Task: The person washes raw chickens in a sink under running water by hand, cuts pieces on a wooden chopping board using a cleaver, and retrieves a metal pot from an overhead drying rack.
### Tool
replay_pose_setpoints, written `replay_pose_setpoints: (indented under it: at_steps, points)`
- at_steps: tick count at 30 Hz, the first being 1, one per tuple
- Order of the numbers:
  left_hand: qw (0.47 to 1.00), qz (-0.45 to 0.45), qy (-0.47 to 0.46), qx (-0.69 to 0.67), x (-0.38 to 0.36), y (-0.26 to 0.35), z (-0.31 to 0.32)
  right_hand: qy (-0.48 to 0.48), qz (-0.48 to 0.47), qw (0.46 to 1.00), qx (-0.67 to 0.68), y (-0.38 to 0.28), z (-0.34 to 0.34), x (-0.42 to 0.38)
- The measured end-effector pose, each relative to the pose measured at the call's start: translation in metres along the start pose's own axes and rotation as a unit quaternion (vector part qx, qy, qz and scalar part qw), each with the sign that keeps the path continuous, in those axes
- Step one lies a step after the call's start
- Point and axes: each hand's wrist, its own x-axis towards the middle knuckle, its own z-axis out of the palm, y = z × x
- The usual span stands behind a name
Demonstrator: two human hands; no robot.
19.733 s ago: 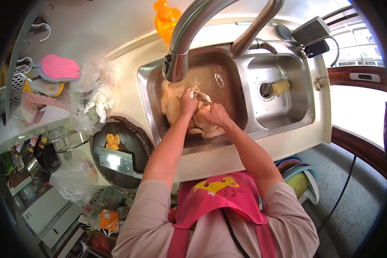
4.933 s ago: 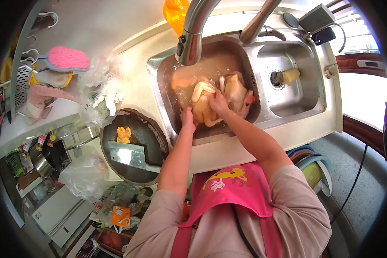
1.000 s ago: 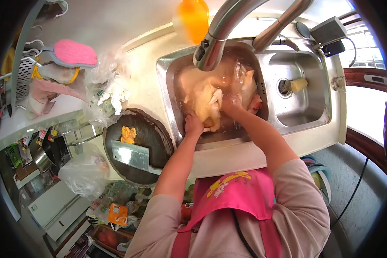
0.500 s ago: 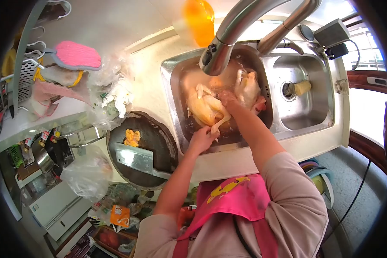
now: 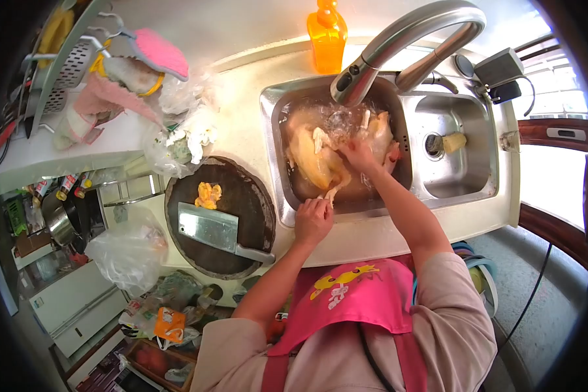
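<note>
Two pale plucked chickens lie in cloudy water in the left basin of a steel sink (image 5: 285,212). The left chicken (image 5: 313,168) stretches a thin end part toward the near rim. My left hand (image 5: 314,219) is closed around that end, at the basin's front edge. Between the two birds, my right hand (image 5: 358,155) reaches into the basin beside the left chicken. Its fingers are blurred and partly hidden by water. The other chicken (image 5: 380,137) rests to the right of that hand. Above the basin arches a metal faucet (image 5: 362,75), and the water below it is rippled.
Left of the sink, a round dark chopping board (image 5: 196,258) bears a cleaver (image 5: 209,227) and a yellow lump (image 5: 208,195). An orange bottle (image 5: 328,39) stands behind the sink. A yellowish sponge-like piece (image 5: 454,142) sits by the right basin's drain. Plastic bags (image 5: 127,251) hang at left.
The whole view has shifted. The left chicken lies more upright in the view, and the water is more stirred. My right hand has risen slightly; my left hand stays at the front rim.
</note>
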Motion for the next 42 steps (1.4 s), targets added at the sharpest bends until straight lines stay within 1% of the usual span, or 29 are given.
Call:
replay_pose_setpoints:
  at_steps: [1, 2, 5, 8, 11, 14, 17, 20, 23, 26, 29, 33, 38, 41, 42]
  points:
    - [1.0, 0.017, 0.001, 0.012, 0.001, 0.001, -0.001, -0.018, -0.035, 0.994, -0.105, -0.019, -0.015, -0.023]
    - [1.0, 0.022, 0.004, 0.008, 0.002, 0.003, -0.003, -0.036, -0.067, 0.975, -0.21, -0.03, -0.026, -0.041]
    - [0.999, 0.035, 0.01, 0.004, 0.003, 0.005, -0.007, 0.018, -0.064, 0.97, -0.234, -0.019, -0.038, -0.057]
    - [0.999, 0.048, 0.012, 0.01, 0.002, 0.007, -0.007, 0.008, -0.049, 0.958, -0.282, -0.02, -0.055, -0.084]
    - [0.998, 0.061, 0.02, 0.011, 0.002, 0.001, -0.001, -0.032, -0.069, 0.949, -0.306, -0.051, -0.086, -0.134]
    - [0.997, 0.069, 0.036, 0.006, 0.002, 0.001, -0.003, 0.014, -0.186, 0.93, -0.317, -0.034, -0.105, -0.158]
    - [0.994, 0.084, 0.073, 0.002, 0.004, 0.003, -0.004, 0.11, -0.308, 0.901, -0.284, -0.014, -0.097, -0.188]
    - [0.992, 0.089, 0.09, 0.012, 0.003, 0.004, -0.006, 0.085, -0.319, 0.898, -0.291, -0.018, -0.093, -0.191]
    - [0.992, 0.083, 0.092, 0.026, -0.001, 0.003, -0.002, 0.089, -0.28, 0.915, -0.275, -0.016, -0.093, -0.192]
    - [0.992, 0.076, 0.094, 0.025, -0.001, 0.004, -0.002, 0.063, -0.288, 0.912, -0.284, -0.011, -0.093, -0.191]
    - [0.99, 0.082, 0.11, 0.014, -0.003, 0.004, 0.001, 0.044, -0.272, 0.917, -0.286, -0.008, -0.096, -0.191]
    - [0.994, 0.064, 0.087, 0.021, -0.003, 0.004, 0.002, 0.035, -0.27, 0.92, -0.281, -0.005, -0.097, -0.188]
    - [0.993, 0.06, 0.098, 0.032, -0.004, 0.005, 0.002, 0.021, -0.257, 0.921, -0.291, -0.006, -0.096, -0.188]
    - [0.992, 0.066, 0.1, 0.039, -0.005, 0.001, 0.006, -0.02, -0.176, 0.935, -0.308, -0.001, -0.094, -0.181]
    - [0.991, 0.07, 0.101, 0.042, -0.004, -0.001, 0.007, -0.054, -0.137, 0.939, -0.311, -0.005, -0.095, -0.177]
